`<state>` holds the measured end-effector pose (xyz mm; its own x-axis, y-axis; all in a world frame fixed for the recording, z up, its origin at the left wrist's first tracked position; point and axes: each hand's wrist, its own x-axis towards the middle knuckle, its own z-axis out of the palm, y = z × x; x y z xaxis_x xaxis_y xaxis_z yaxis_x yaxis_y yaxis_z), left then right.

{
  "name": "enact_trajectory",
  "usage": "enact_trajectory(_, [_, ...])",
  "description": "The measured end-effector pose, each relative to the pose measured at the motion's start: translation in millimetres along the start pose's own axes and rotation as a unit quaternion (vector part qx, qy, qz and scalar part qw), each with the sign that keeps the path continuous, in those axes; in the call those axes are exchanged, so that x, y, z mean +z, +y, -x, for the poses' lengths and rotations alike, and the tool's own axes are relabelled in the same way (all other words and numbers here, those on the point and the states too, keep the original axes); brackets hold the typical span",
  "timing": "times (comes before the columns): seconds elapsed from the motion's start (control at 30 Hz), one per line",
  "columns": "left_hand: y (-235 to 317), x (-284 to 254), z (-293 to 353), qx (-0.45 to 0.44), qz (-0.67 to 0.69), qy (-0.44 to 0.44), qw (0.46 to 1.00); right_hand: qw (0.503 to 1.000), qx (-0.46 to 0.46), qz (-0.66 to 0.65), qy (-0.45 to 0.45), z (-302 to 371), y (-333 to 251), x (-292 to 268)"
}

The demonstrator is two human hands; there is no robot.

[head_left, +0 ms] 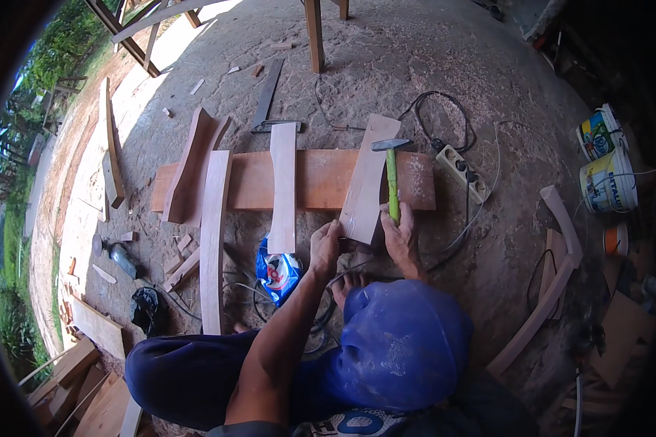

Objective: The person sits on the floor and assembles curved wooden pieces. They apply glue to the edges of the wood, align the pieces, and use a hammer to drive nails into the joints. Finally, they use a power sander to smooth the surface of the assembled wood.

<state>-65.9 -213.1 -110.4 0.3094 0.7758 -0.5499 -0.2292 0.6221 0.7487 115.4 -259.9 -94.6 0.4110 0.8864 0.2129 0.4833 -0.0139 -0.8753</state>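
Note:
My right hand (401,237) is closed around the lower end of a hammer's green handle (393,182). The grey metal hammer head (390,145) lies over the upper part of a pale, tapered wooden piece (362,178). That piece rests at a slant across a reddish-brown plank (321,171) on the floor. At its near left corner my left hand (326,246) grips the wood, some fingers hidden beneath. Left of it, a narrow shaped wooden piece (283,182) and a longer curved one (216,233) also lie across the plank, beside darker curved pieces (187,171).
A white power strip (462,173) with black cables sits to the right. A metal square (269,98) lies beyond the plank. Near my left leg are a blue plastic packet (277,271) and an angle grinder (120,256). Buckets (608,182) and a curved wooden frame piece (550,291) stand farther right.

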Motion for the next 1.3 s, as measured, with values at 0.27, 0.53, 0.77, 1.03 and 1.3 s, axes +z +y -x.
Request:
enact_trajectory(0.27, [13, -1, -2, -0.031, 0.01, 0.028, 0.999, 0.998, 0.032, 0.039, -0.043, -8, -36, -30])
enact_trajectory(0.53, [12, -7, -22, -0.016, 0.042, -0.017, 0.999, 0.982, -0.119, 0.121, -0.087, -2, -58, -47])
enact_trajectory(0.77, [6, -7, -13, -0.01, 0.043, 0.009, 0.999, 0.968, -0.132, 0.166, -0.138, 42, -60, -47])
enact_trajectory(1.03, [6, -8, -6, 0.012, 0.002, 0.002, 1.0, 0.939, -0.144, 0.254, -0.184, 57, -30, -56])
enact_trajectory(1.3, [14, -13, -3, -0.018, -0.024, -0.006, 1.0, 0.933, -0.136, 0.278, -0.186, 48, -85, -62])
